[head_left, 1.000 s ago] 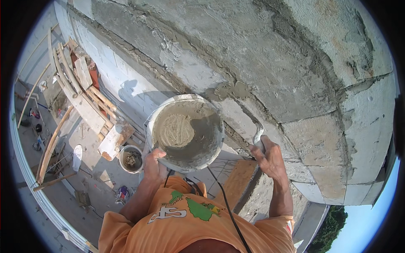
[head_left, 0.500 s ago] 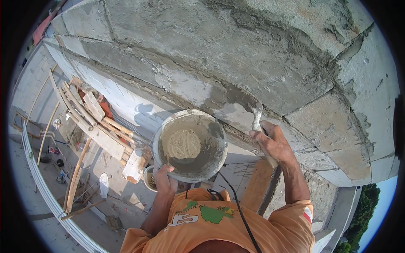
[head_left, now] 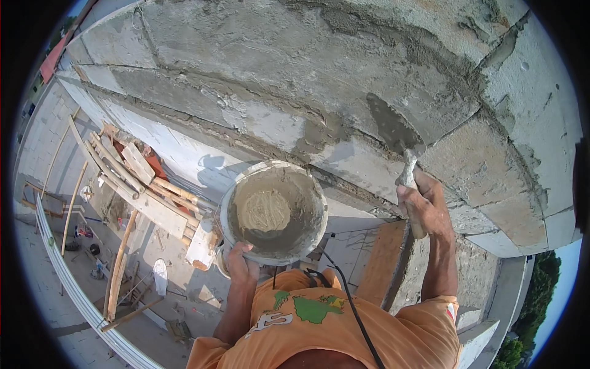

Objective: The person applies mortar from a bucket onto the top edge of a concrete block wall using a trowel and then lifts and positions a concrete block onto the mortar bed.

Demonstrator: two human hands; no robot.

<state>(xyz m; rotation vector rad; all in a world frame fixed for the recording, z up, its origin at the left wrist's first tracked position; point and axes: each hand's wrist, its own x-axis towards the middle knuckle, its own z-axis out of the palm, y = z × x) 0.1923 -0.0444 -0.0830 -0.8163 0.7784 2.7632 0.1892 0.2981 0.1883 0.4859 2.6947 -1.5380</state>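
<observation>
My left hand [head_left: 243,261] grips the near rim of a round bucket [head_left: 313,237], with the thumb over the edge. Wet grey mortar [head_left: 263,212] lies in the bottom and smears the inner walls. Closed around a handle, my right hand [head_left: 425,200] holds a trowel [head_left: 393,126]. Its dark, pointed blade is against the block wall [head_left: 276,55], or very close to it; I cannot tell which. A fresh damp mortar patch [head_left: 322,135] shows on the joint left of the blade.
Bamboo poles and boards [head_left: 144,178] form a platform at the left. Below lies a floor with scattered debris and a white shoe-shaped thing [head_left: 160,277]. A wooden plank [head_left: 381,258] stands near my right side. A black cord [head_left: 350,295] hangs across my orange shirt.
My right hand has moved right and slightly up with the trowel, and the blade now shows its flat face pointing up-left. The bucket has barely shifted in my left hand.
</observation>
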